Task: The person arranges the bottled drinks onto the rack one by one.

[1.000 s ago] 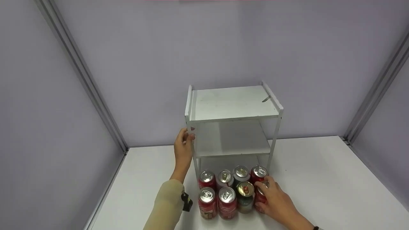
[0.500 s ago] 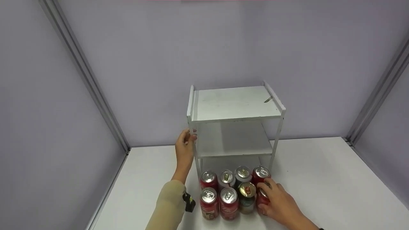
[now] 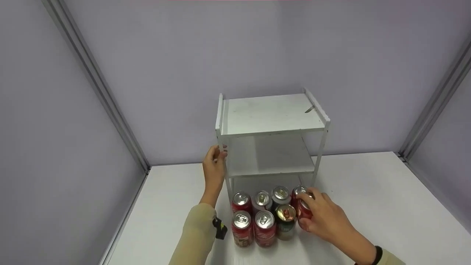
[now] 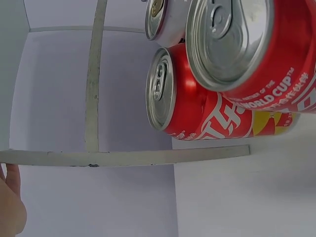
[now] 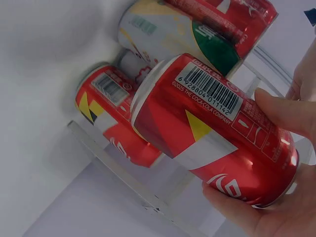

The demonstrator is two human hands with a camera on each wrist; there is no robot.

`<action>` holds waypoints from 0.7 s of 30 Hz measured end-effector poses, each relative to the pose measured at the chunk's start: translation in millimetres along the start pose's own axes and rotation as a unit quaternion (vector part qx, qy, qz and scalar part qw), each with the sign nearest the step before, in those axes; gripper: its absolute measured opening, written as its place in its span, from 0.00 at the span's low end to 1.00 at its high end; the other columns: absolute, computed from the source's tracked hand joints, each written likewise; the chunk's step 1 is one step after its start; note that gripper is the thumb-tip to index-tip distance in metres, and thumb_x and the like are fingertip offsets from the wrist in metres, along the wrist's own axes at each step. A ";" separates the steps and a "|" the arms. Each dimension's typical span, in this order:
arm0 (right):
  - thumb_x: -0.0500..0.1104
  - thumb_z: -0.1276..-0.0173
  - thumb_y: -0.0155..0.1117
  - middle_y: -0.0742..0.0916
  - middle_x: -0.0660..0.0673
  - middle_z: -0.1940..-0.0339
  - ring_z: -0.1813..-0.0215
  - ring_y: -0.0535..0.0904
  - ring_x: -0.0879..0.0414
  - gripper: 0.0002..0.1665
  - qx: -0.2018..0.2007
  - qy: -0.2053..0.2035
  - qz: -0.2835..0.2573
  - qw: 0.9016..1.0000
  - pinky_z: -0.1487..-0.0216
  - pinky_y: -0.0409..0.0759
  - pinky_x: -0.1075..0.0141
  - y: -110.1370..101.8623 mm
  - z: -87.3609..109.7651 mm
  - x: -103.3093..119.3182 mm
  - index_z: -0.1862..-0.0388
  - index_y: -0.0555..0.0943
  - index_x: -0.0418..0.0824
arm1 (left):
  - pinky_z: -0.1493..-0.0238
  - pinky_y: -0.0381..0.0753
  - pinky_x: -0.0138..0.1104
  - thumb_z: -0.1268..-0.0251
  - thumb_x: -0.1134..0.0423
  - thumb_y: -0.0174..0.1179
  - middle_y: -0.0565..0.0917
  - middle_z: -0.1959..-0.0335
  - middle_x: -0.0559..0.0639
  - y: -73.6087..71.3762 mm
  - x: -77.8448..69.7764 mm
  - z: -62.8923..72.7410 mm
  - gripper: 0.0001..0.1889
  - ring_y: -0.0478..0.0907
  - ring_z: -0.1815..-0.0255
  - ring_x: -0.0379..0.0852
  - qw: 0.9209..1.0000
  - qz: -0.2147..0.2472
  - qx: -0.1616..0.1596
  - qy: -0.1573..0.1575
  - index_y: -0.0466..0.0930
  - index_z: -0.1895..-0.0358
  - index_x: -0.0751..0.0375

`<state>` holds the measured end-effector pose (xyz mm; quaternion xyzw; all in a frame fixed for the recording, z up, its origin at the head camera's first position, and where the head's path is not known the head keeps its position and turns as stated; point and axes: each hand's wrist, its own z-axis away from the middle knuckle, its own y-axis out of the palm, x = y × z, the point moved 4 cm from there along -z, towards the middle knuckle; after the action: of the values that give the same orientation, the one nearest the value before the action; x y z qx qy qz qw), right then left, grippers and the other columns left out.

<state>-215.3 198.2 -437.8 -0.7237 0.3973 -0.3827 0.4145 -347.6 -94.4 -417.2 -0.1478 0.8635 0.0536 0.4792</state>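
My right hand (image 3: 328,217) grips a red Coca-Cola can (image 3: 304,212) at the right end of the front row. In the right wrist view, thumb and fingers wrap its lid end, and its barcode (image 5: 210,89) shows. Behind it stands another red can (image 5: 118,116), partly covered. My left hand (image 3: 214,167) holds the left front post (image 3: 227,176) of a white shelf rack, with fingertips behind the post. Upright cans fill the low level: two red ones (image 3: 242,232) (image 3: 265,233) in front, and a dark green one (image 3: 285,229) with a gold lid beside the held can.
The rack's top shelf (image 3: 272,114) bears a small dark mark near its right rail. Below it lies a middle shelf (image 3: 272,154). White table surface (image 3: 368,187) extends on both sides, and grey-white walls (image 3: 176,73) enclose it.
My right hand has moved up and slightly toward the rack with the red can, which now covers more of the can behind. My left hand stays on the post. The head view shifts slightly.
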 end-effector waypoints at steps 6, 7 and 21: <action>0.43 0.54 0.80 0.79 0.39 0.45 0.51 0.79 0.41 0.35 -0.010 -0.023 0.016 1.000 0.71 0.82 0.51 -12.3 -9.9 2.9 0.44 0.79 0.46 | 0.54 0.80 0.39 0.31 0.66 0.59 0.85 0.58 0.62 2.5 -2.0 -0.5 0.11 0.81 0.55 0.54 1.000 0.001 -0.013 -0.015 0.81 0.51 0.68; 0.43 0.54 0.80 0.79 0.38 0.45 0.51 0.79 0.40 0.35 -0.012 -0.026 0.018 0.999 0.70 0.83 0.51 -13.6 -12.0 4.0 0.44 0.79 0.46 | 0.54 0.79 0.38 0.32 0.67 0.59 0.84 0.58 0.62 2.2 -3.2 -0.5 0.10 0.81 0.55 0.54 1.000 0.003 -0.015 -0.021 0.81 0.51 0.68; 0.44 0.50 0.82 0.78 0.36 0.43 0.50 0.80 0.40 0.37 -0.012 -0.036 -0.007 0.999 0.63 0.83 0.49 -43.7 -48.2 25.6 0.40 0.78 0.43 | 0.53 0.79 0.37 0.32 0.70 0.60 0.85 0.59 0.62 -5.3 -38.1 8.0 0.10 0.82 0.56 0.55 0.999 0.004 -0.013 -0.030 0.81 0.53 0.73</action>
<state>-236.6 176.0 -375.1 -0.7448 0.3817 -0.3543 0.4171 -320.5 -89.8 -389.1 -0.1487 0.8485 0.0708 0.5029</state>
